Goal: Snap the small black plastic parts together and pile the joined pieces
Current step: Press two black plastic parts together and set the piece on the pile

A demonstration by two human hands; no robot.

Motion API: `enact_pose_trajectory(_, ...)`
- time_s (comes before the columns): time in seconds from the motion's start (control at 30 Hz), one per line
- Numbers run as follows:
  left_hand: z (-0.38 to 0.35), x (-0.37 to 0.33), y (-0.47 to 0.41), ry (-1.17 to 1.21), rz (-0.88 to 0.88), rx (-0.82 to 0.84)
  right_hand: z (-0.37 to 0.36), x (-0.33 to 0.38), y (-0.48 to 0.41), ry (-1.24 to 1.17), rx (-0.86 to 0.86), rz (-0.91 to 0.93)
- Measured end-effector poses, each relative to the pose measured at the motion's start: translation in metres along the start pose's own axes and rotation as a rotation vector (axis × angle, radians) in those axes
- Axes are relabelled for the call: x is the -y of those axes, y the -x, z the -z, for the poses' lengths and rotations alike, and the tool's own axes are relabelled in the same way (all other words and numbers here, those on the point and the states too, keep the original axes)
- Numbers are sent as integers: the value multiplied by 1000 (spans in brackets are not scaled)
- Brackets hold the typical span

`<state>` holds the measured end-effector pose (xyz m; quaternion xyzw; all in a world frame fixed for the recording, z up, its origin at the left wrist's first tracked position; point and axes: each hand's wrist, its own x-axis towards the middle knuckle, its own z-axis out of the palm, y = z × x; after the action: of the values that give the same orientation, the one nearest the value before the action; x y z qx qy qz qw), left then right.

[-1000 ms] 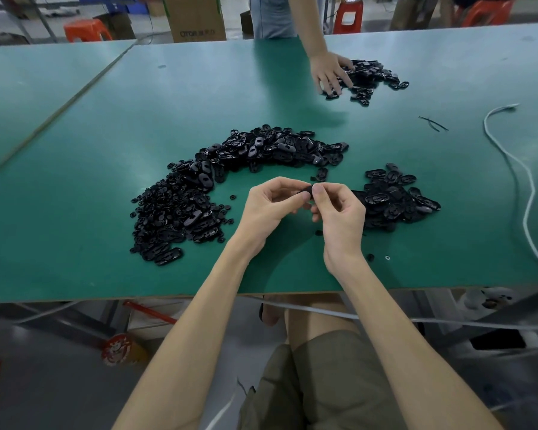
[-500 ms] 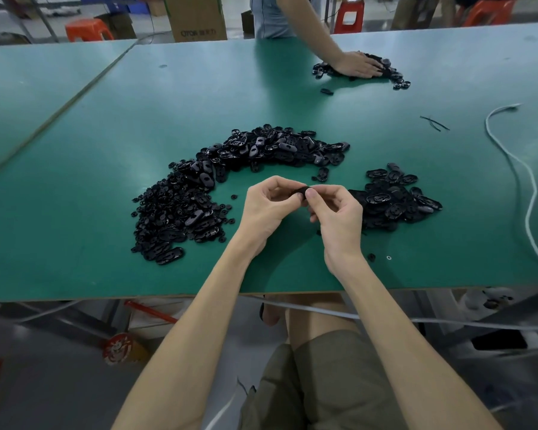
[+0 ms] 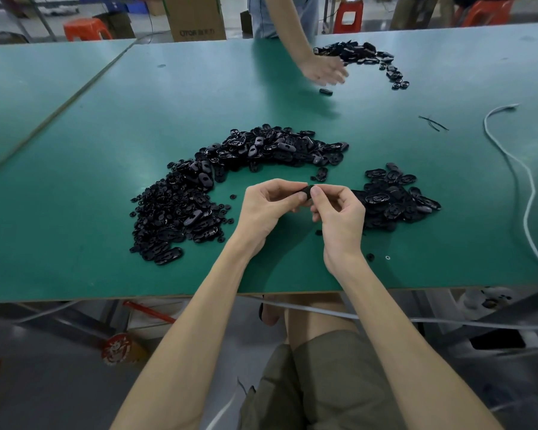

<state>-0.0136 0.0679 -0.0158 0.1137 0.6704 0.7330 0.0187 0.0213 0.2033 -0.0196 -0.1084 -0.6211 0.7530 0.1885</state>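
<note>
Two bare forearms are reaching up from the near edge of the green table (image 3: 75, 218), and two hands are meeting above it. The left hand (image 3: 267, 209) and the right hand (image 3: 339, 212) are both pinching one small black part (image 3: 307, 190) between thumb and forefinger tips. The other fingers of each hand are curling loosely underneath. Whether the part is one piece or two already joined cannot be told.

Just behind the right wrist, two tiny bits are lying on the table: a black disc (image 3: 370, 256) and a white ring (image 3: 387, 257).

Three heaps of black parts are lying on the table. The large crescent heap (image 3: 196, 197) is curving from left of the fingers round to beyond them. The smaller pile (image 3: 395, 197) is sitting just right of the fingers, close against the right hand. A pair of loose parts (image 3: 322, 173) is lying just beyond the fingertips.

Well to the right, one white cable (image 3: 524, 181) is snaking along the table.

Far beyond the fingers, a second person's hand (image 3: 322, 69) is hovering blurred over a single part (image 3: 325, 91), beside the third heap (image 3: 354, 52).
</note>
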Motion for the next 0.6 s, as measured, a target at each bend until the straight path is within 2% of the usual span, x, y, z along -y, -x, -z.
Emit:
enact_pose_trajectory(0.27, -3, 0, 1, -38, -2, -41, 1, -1, 0, 21, 18, -3)
enact_pose_trajectory(0.4, -10, -7, 2, -83, -56, -96, 0, -1, 0, 43, 1, -6)
enact_pose_trajectory(0.53, -34, -27, -10, -274, -174, -137, -4, -1, -2, 78, 23, -21)
enact_pose_trajectory(0.6, -52, -38, -19, -364, -184, -56, -5, 0, -1, 81, 74, 0)
